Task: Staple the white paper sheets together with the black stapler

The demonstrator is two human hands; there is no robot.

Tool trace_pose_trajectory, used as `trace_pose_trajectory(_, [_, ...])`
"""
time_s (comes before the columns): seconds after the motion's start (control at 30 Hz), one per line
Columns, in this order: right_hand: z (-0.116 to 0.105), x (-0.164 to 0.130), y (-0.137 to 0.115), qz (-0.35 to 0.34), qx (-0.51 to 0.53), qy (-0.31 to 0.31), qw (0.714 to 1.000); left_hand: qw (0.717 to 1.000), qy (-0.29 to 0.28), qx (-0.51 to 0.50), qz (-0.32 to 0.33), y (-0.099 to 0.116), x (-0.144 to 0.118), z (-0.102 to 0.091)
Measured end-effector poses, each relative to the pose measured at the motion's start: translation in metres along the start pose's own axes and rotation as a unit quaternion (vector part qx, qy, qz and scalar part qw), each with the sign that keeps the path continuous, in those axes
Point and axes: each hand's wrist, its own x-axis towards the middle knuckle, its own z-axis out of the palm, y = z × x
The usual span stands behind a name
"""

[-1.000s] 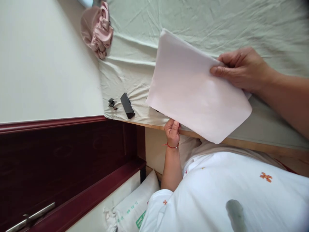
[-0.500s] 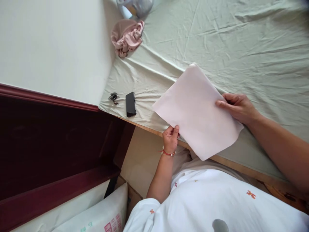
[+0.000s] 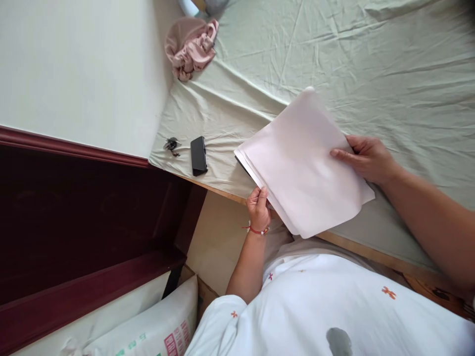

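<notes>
Stack of pale pink paper sheets (image 3: 304, 163), smooth and uncreased, edges slightly fanned at the near corner, lies over the bed (image 3: 371, 59) edge. Left hand (image 3: 259, 207) pinches the lower edge; right hand (image 3: 367, 158) has a closed grip on the far side. Phone (image 3: 199, 155) lies nearby.

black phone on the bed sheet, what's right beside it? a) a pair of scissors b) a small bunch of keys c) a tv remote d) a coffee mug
b: the black phone lies on the green sheet near the corner, and a small dark bunch of keys lies just beside it, towards the wall.
</notes>
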Motion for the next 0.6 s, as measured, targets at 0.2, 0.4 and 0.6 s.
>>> trace_pose_trajectory(0.2, [0.001, -0.001, -0.005, -0.035, -0.090, 0.038, 0.995, 0.999, 0.044, 0.016, -0.005, -0.001, 0.003, 0.002])
trace_pose_trajectory(0.4, [-0.002, 0.004, 0.000, -0.041, -0.080, 0.030, 0.995, 0.998, 0.065, 0.010, 0.002, -0.003, 0.005, 0.006])
trace_pose_trajectory(0.6, [-0.003, 0.006, 0.006, -0.035, -0.064, 0.016, 0.997, 0.999, 0.019, 0.044, 0.010, -0.004, 0.005, -0.001])
